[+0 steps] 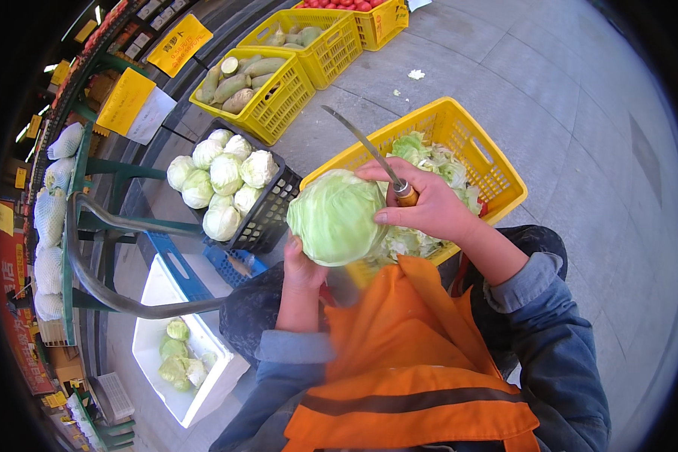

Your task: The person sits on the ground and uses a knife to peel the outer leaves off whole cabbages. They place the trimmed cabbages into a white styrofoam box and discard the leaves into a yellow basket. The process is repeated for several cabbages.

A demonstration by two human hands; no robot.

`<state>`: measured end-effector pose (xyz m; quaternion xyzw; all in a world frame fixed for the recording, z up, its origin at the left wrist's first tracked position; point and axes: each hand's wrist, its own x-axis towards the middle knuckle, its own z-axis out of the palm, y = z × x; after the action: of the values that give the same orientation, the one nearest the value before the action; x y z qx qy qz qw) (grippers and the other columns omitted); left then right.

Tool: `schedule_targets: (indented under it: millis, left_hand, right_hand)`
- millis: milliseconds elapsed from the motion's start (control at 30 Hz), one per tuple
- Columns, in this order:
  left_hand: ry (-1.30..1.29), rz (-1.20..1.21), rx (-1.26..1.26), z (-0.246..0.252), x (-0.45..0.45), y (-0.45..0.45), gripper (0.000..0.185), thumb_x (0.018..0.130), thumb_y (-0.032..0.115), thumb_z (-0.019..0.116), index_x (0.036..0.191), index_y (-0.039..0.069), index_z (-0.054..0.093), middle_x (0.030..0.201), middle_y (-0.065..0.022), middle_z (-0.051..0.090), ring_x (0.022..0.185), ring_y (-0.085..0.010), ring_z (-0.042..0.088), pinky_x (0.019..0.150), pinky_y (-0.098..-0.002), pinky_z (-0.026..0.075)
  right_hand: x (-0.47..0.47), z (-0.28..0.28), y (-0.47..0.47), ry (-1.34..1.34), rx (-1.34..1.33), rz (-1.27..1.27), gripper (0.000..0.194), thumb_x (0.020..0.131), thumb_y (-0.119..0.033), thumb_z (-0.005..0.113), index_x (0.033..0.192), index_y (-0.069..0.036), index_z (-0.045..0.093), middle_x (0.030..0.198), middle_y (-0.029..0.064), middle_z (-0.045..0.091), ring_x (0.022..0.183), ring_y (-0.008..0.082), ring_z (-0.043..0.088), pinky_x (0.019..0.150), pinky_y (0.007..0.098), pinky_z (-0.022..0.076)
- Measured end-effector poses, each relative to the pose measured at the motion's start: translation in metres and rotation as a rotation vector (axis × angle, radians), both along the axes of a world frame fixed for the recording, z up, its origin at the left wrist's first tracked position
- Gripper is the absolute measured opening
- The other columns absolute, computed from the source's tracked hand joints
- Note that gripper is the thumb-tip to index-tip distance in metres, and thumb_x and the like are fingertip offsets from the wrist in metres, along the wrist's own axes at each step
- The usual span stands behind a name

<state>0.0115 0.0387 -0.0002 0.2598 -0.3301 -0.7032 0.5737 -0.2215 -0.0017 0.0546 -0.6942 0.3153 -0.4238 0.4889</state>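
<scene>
A pale green cabbage point(339, 217) is held up between both hands, over the near edge of a yellow plastic crate point(489, 152). My left hand point(304, 265) supports it from below and the left; part of that hand is hidden behind the head. My right hand point(429, 198) grips the wooden handle of a knife point(361, 135) and rests its fingertips and thumb on the cabbage's right side. The blade points up and away to the left, clear of the leaves. Loose trimmed cabbage leaves point(443, 164) lie inside the crate.
To the left, a black crate point(268, 212) is heaped with cabbages point(226, 172). A white foam box point(198, 409) holds several smaller cabbages. Farther off, yellow crates contain radishes point(231, 87) and red produce point(339, 4). A curved metal rail point(101, 288) runs beside my left knee.
</scene>
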Motion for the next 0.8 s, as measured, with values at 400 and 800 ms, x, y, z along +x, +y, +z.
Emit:
schedule_targets:
  millis: [400, 800]
  left_hand:
    - [-0.036, 0.049, 0.102, -0.010, 0.004, -0.001, 0.102, 0.062, 0.047, 0.079, 0.141, 0.005, 0.031, 0.138, -0.0137, 0.043, 0.127, -0.0277, 0.045, 0.106, -0.0412, 0.039]
    - [-0.071, 0.128, 0.004, -0.007, -0.005, -0.001, 0.090, 0.071, 0.043, 0.074, 0.141, 0.005, 0.034, 0.138, -0.0116, 0.045, 0.126, -0.0260, 0.047, 0.105, -0.0414, 0.041]
  right_hand:
    - [0.012, 0.000, 0.017, -0.005, 0.225, -0.216, 0.018, 0.080, -0.007, 0.071, 0.094, -0.005, 0.061, 0.086, -0.0022, 0.053, 0.067, 0.0026, 0.046, 0.061, 0.0208, 0.0404]
    - [0.001, 0.001, 0.003, 0.067, -0.069, -0.185, 0.021, 0.074, -0.010, 0.069, 0.092, -0.003, 0.060, 0.090, 0.0103, 0.059, 0.083, 0.0250, 0.060, 0.076, 0.0333, 0.0487]
